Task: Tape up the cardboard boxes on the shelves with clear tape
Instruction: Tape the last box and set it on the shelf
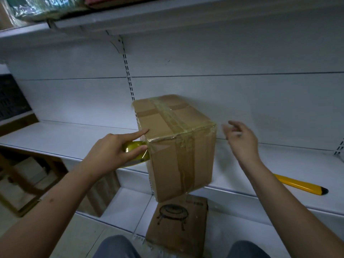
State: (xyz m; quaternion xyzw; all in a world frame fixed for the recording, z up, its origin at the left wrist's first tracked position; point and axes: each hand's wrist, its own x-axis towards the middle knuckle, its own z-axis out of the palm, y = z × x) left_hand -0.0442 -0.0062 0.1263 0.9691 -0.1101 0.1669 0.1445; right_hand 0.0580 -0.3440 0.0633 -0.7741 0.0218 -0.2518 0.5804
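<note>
Knees [115, 246] lowest in view. Left hand [111, 151] grips tape roll [138, 155], index fingertip touching cardboard box [178, 146] on shelf [74, 138]. Right hand [242, 142] beside box, fingers loose, holding nothing.

The brown cardboard box [176, 146] is wearing shiny clear strips; the tape roll [136, 153] is showing yellowish; the shelf [74, 138] is looking white.

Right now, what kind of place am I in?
Probably a shop stockroom or store aisle: white metal shelving on slotted uprights, a cardboard box being sealed, another box on the floor.
</note>
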